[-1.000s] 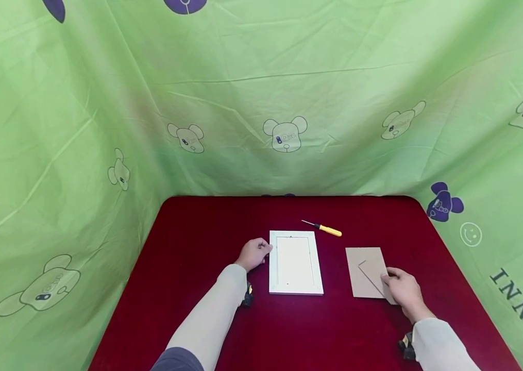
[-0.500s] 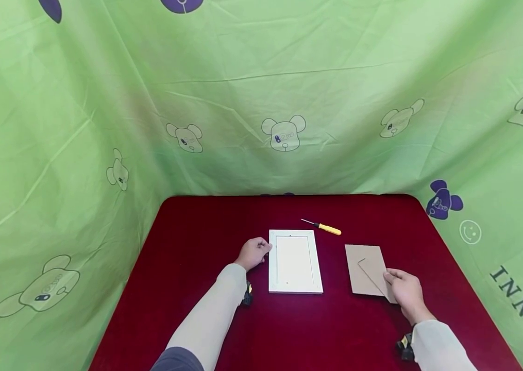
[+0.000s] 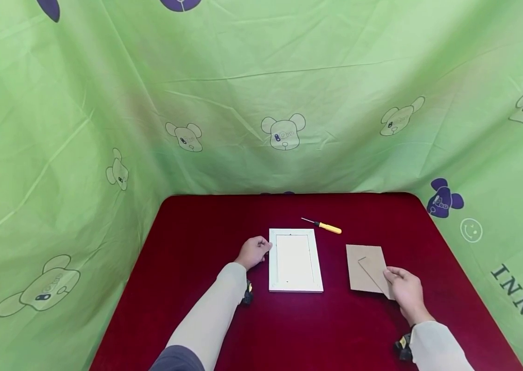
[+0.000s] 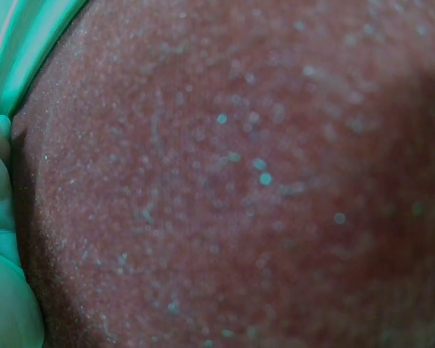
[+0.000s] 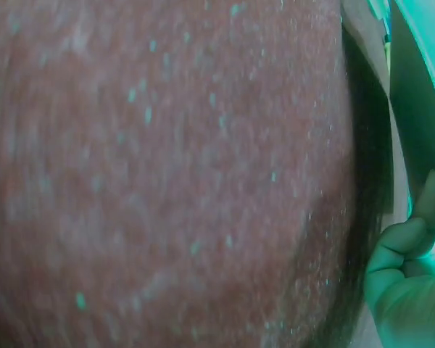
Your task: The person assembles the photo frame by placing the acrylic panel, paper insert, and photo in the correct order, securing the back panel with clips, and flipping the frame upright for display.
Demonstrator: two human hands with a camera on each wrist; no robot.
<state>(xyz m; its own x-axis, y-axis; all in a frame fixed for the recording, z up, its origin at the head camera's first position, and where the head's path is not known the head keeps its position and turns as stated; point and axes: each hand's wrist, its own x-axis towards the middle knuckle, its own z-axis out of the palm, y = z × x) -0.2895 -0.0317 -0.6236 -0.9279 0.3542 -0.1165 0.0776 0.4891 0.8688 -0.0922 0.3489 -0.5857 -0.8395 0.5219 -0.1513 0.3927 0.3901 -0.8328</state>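
A white rectangular frame with a pale inner panel (image 3: 294, 260) lies flat on the dark red table. My left hand (image 3: 252, 252) pinches its left edge between thumb and curled fingers; in the left wrist view that hand (image 4: 3, 246) shows only at the left border, and the frame is out of sight. To the right, my right hand (image 3: 407, 294) grips a brown board (image 3: 367, 268) by its lower right edge, with a thin stand strip across its face. In the right wrist view the board (image 5: 420, 109) is held slightly off the table above its dark shadow, fingers (image 5: 406, 243) against its underside.
A screwdriver with a yellow handle (image 3: 330, 228) lies behind the frame and board, its tip pointing left. Green cloth (image 3: 224, 103) printed with bear heads hangs behind the table and along both sides.
The brown board has risen a little and its tilt has changed slightly in my right hand. My left hand and the white frame stay together in place.
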